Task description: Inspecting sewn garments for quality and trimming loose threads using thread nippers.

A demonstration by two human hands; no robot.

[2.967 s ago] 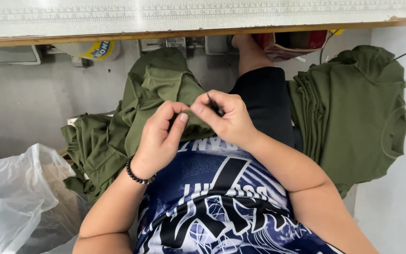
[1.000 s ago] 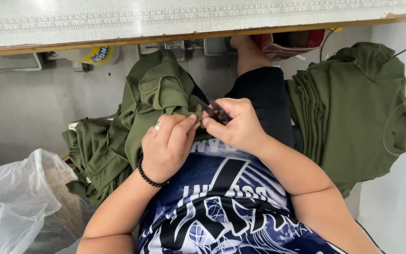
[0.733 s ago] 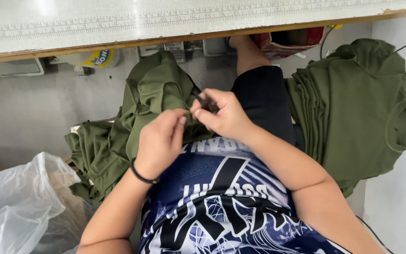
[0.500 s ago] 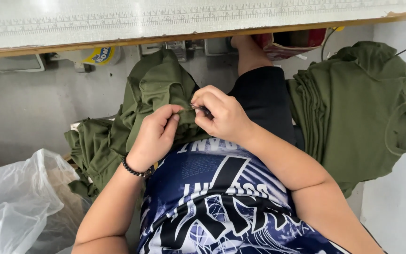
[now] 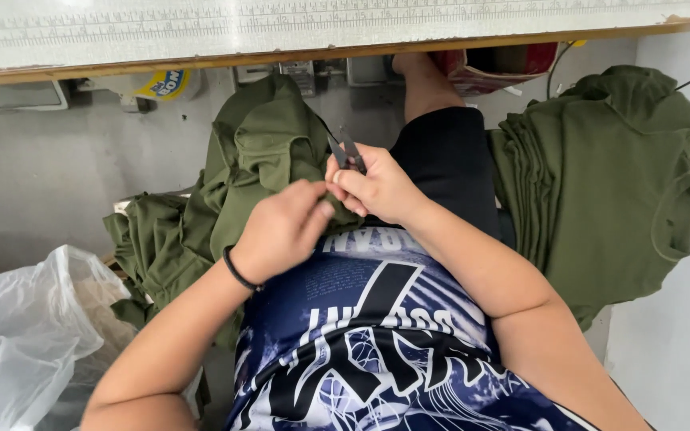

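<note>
The right hand (image 5: 381, 190), just above the centre of the frame, is closed around a pair of small dark thread snips (image 5: 346, 151); the two blades project upward from between the thumb and forefinger and stand slightly apart at the tips. The left hand (image 5: 281, 230), immediately lower left of the right hand, has its fingers curled together, with fingertips touching the right thumb; whether it pinches cloth or thread cannot be determined. A black band circles the left wrist. The olive-green garment (image 5: 261, 160) lies draped over the lap directly above and to the left of both hands, its folded edge touching the left hand's fingers and running behind the snips. A stack of folded olive-green garments (image 5: 600, 183) hangs at the right of the frame, well apart from the hands. A clear plastic bag (image 5: 25, 327) occupies the lower left corner. A table edge (image 5: 281, 57) with a printed ruler strip crosses the top.
</note>
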